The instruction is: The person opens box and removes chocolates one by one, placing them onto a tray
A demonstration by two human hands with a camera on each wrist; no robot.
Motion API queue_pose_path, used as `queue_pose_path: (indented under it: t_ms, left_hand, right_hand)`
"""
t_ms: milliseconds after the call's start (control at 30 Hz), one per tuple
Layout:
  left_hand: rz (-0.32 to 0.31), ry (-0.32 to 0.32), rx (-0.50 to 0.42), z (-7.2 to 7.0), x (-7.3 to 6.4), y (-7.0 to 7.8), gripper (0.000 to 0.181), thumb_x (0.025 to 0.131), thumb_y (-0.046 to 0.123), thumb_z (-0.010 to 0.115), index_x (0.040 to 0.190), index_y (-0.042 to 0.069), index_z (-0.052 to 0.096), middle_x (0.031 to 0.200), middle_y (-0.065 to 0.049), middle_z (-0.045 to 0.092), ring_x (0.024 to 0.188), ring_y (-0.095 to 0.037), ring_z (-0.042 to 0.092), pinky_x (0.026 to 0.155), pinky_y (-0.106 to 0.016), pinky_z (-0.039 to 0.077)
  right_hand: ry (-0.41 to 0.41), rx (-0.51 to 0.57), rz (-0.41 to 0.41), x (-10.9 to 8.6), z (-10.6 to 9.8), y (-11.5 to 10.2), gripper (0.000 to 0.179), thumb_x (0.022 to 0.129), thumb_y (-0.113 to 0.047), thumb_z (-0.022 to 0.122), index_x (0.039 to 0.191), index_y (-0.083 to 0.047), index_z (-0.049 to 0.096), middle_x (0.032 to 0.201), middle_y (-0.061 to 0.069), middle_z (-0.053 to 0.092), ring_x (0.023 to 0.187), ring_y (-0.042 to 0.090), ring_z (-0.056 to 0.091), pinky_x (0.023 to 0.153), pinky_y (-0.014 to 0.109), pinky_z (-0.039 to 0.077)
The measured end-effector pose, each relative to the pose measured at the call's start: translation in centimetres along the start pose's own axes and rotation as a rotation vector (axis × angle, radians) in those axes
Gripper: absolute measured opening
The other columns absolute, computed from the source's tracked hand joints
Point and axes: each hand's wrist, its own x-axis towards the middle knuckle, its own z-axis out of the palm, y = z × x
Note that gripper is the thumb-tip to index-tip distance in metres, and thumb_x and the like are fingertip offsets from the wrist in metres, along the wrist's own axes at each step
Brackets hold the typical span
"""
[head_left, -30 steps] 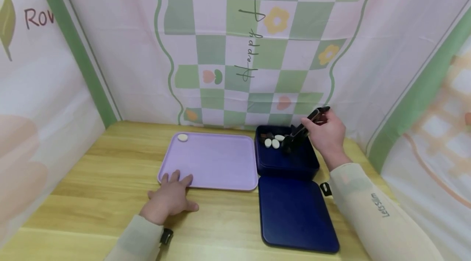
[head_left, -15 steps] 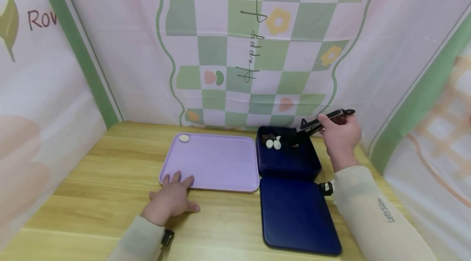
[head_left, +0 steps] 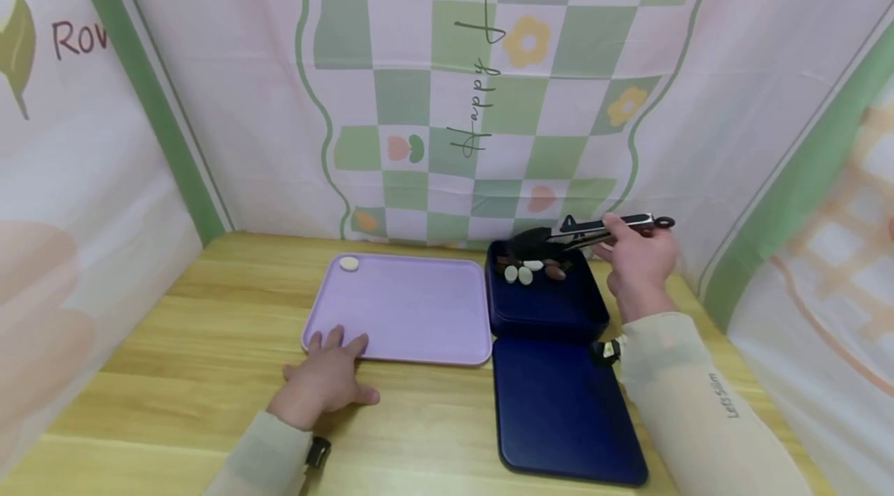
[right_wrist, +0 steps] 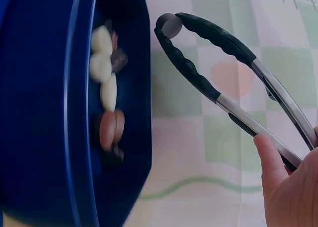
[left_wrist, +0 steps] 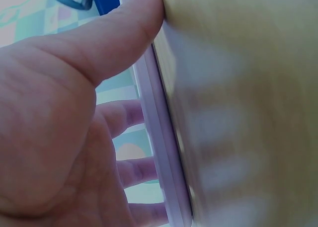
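Observation:
My right hand [head_left: 642,259] grips a pair of black-tipped metal tongs [right_wrist: 236,105] by the handles, above the back of the dark blue box [head_left: 552,317]. Between the tong tips, a small rounded dark object [right_wrist: 172,26] is pinched; its kind is unclear. Inside the box lie several white oval pieces [right_wrist: 101,67] and brown ones [right_wrist: 107,130], pebble-like, with darker bits among them. My left hand [head_left: 324,379] rests with spread fingers over the near left edge of the lilac tray [head_left: 412,310]. A single white oval piece [head_left: 349,264] lies in that tray's far left corner.
A flat dark blue lid [head_left: 567,411] lies in front of the box, on the wooden table [head_left: 174,333]. Tray and box stand side by side, very close together. A printed curtain [head_left: 433,92] hangs right behind them, with more cloth at both sides.
The tongs have lifted out of the box and swung left over its back edge, now with a dark rounded object in their tips. The left hand stays on the tray's edge.

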Motion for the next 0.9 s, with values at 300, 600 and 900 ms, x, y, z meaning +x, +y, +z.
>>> queue_pose_path:
  t_ms: [300,600,900]
  left_hand:
    - [0.002,-0.005,-0.003,0.2,0.1,-0.1,0.096,0.071,0.054,0.084,0.151,0.017,0.046,0.160,-0.025,0.021,0.141,-0.057,0.011,0.086,-0.091,0.016]
    - [-0.001,0.008,-0.008,0.1,0.1,-0.3,0.095,0.071,0.054,0.085,0.150,0.016,0.047,0.160,-0.025,0.021,0.141,-0.057,0.011,0.086,-0.091,0.016]
    - [0.015,0.017,-0.007,0.1,0.2,-0.3,0.096,0.070,0.054,0.085,0.150,0.016,0.048,0.159,-0.025,0.022,0.141,-0.058,0.012,0.085,-0.091,0.015]
  right_hand:
    - [-0.095,0.013,0.006,-2.3,3.3,1.8,0.037,0.081,-0.002,0.082,0.109,0.001,0.058,0.086,0.011,0.069,0.077,0.029,0.073,0.064,0.041,0.061]
    - [-0.166,-0.120,-0.032,-4.8,7.7,4.9,0.040,0.084,-0.006,0.081,0.116,0.006,0.060,0.097,0.013,0.067,0.083,0.030,0.072,0.071,0.041,0.062]
    - [-0.189,-0.178,-0.022,-7.5,11.2,7.8,0.049,0.084,-0.010,0.081,0.122,0.008,0.058,0.103,0.016,0.065,0.090,0.034,0.069,0.074,0.044,0.061]
